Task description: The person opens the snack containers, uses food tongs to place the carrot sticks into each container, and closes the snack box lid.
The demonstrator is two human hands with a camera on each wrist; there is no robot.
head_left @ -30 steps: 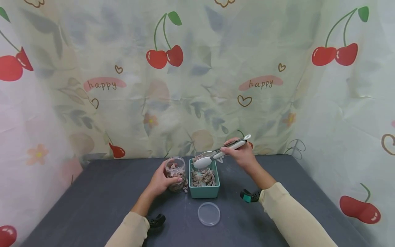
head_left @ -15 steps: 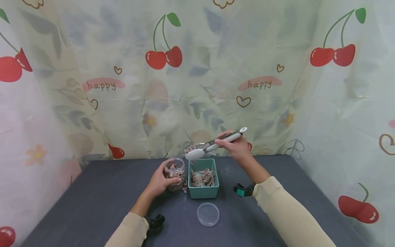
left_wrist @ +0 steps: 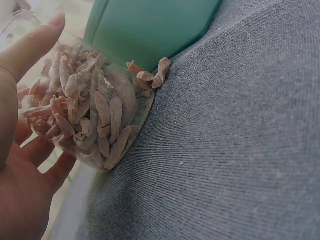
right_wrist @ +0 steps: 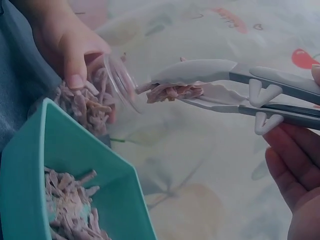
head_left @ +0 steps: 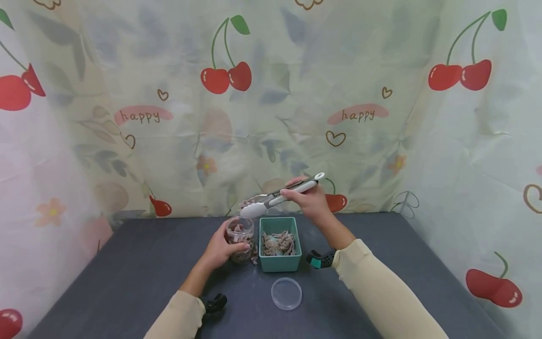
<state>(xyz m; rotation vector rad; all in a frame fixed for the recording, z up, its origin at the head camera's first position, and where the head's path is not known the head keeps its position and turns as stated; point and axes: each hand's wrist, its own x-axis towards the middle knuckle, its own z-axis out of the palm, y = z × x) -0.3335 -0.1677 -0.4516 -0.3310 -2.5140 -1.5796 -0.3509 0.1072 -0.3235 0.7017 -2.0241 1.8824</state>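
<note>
My left hand (head_left: pixel 220 247) is wrapped around a clear jar (head_left: pixel 240 245) on the table, thumb across its front. Pale, wrinkled dried strips (left_wrist: pixel 85 105) fill much of the jar; their exact kind I cannot tell. My right hand (head_left: pixel 308 200) grips white-and-grey tongs (right_wrist: pixel 215 82), thumb on one arm and fingers on the other. Between the tong heads is a clump of the same strips (right_wrist: pixel 172 93), just above the jar's open mouth. Beside the jar stands a teal box (head_left: pixel 280 264) with more strips (head_left: pixel 278 244) on its bottom.
A clear round lid (head_left: pixel 286 294) lies on the dark table (head_left: pixel 127 282) in front of the box. A few loose strips (left_wrist: pixel 155 75) lie between the jar and the box. A printed curtain (head_left: pixel 271 117) hangs behind and at both sides.
My right hand has lifted the tongs with a clump of strips out of the teal box and carried them left to above the jar. The left hand and jar have stayed in place.
</note>
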